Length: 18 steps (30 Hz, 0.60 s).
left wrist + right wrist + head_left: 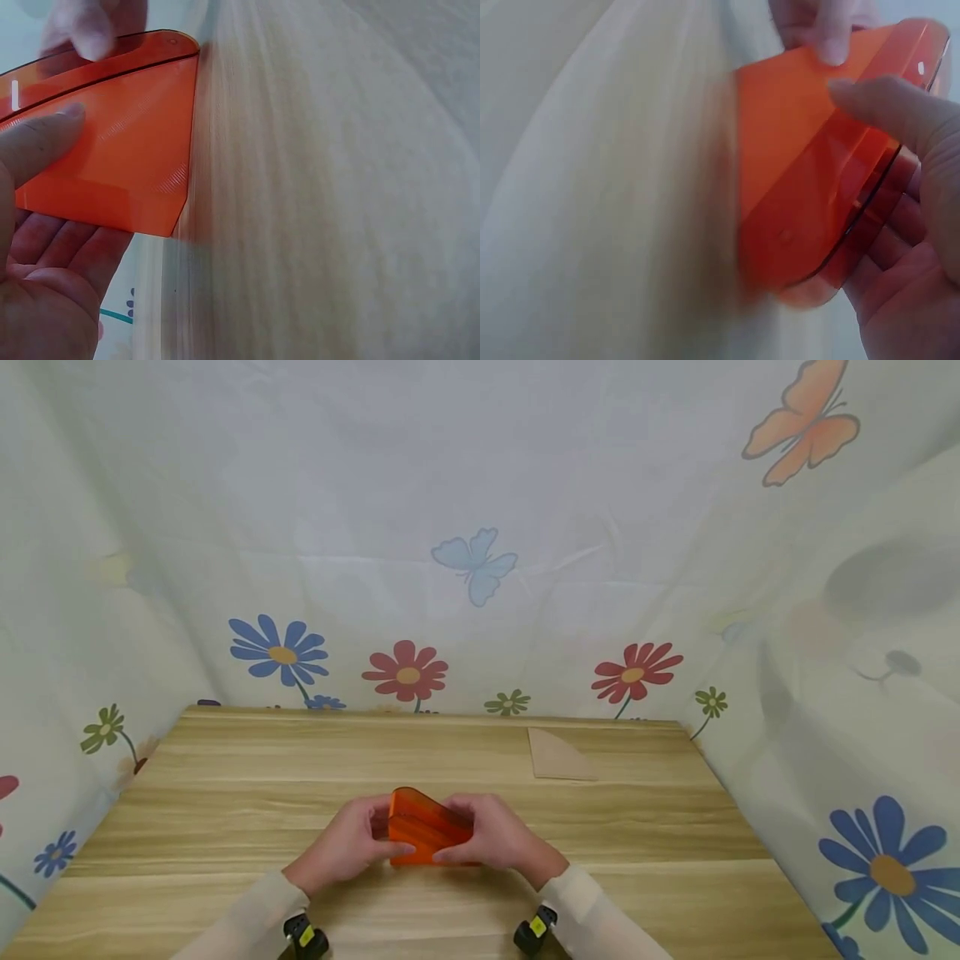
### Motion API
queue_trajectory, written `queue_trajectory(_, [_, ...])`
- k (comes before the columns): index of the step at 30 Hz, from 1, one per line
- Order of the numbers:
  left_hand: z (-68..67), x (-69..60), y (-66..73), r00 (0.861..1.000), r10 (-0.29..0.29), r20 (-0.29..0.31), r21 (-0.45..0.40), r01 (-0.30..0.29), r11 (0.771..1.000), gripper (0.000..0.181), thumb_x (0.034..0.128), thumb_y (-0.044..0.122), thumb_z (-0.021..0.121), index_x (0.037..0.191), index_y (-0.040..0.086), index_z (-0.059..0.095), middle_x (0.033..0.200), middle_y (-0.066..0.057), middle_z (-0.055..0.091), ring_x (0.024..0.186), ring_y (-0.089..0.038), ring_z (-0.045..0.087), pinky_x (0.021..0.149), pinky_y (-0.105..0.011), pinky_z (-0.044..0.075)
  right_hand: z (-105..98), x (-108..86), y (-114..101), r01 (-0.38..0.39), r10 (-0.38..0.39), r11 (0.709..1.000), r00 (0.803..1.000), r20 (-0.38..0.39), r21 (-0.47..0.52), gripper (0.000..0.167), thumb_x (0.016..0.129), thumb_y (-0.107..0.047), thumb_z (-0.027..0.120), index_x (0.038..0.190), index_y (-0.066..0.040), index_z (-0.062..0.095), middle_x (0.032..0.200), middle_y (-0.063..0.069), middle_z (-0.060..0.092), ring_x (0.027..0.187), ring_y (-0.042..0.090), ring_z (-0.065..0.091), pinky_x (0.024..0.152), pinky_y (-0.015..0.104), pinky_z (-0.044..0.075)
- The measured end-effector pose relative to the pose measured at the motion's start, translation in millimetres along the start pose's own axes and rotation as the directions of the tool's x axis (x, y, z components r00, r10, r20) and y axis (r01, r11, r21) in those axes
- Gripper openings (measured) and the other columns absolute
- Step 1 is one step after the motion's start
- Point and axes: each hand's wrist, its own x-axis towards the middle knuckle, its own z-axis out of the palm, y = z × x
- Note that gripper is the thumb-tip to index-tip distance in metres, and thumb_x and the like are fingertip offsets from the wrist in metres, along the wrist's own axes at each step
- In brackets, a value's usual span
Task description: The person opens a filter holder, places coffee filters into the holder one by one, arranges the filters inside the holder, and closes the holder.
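An orange see-through plastic case (423,827) with a tapering, fan-like outline stands tilted just above or on the wooden table, between both hands. My left hand (348,843) holds its left side, thumb across the front face and fingers behind and beneath. On the other side my right hand (495,835) grips it, thumb on the front and fingers round the back. In the left wrist view a dark seam line runs along the case (127,142) near its curved edge. The right wrist view shows a rounded corner of the case (802,202) close to the tabletop.
A flat brown fan-shaped piece (558,756), like a paper coffee filter, lies on the table (262,768) toward the back right. A white curtain (360,527) printed with flowers and butterflies hangs behind and along both sides of the table.
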Motion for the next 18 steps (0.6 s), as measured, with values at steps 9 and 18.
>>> queue_trajectory(9, [-1.3, 0.8, 0.9, 1.000, 0.003, 0.001, 0.024, -0.003, 1.000, 0.047, 0.0834, 0.030, 0.086, 0.126, 0.024, 0.069, 0.121, 0.004, 0.074, 0.106, -0.013, 0.072, 0.096, -0.030, 0.059, -6.7, 9.5, -35.1, 0.080, -0.073, 0.991, 0.995, -0.071, 0.105, 0.056, 0.084, -0.039, 0.085, 0.133, -0.021, 0.066, 0.125, -0.009, 0.071, 0.112, 0.007, 0.066, 0.099, 0.031, 0.057])
queue_trajectory(18, [-2.6, 0.1, 1.8, 1.000, 0.009, 0.005, 0.043, -0.010, 0.999, 0.045, 0.0838, 0.031, 0.086, 0.125, 0.024, 0.069, 0.121, 0.004, 0.074, 0.105, -0.011, 0.072, 0.095, -0.028, 0.058, -7.4, 16.9, -59.8, 0.120, -0.107, 0.988, 0.986, -0.128, 0.102, 0.047, 0.086, -0.033, 0.084, 0.129, -0.018, 0.071, 0.119, -0.007, 0.074, 0.105, 0.004, 0.067, 0.097, 0.031, 0.057])
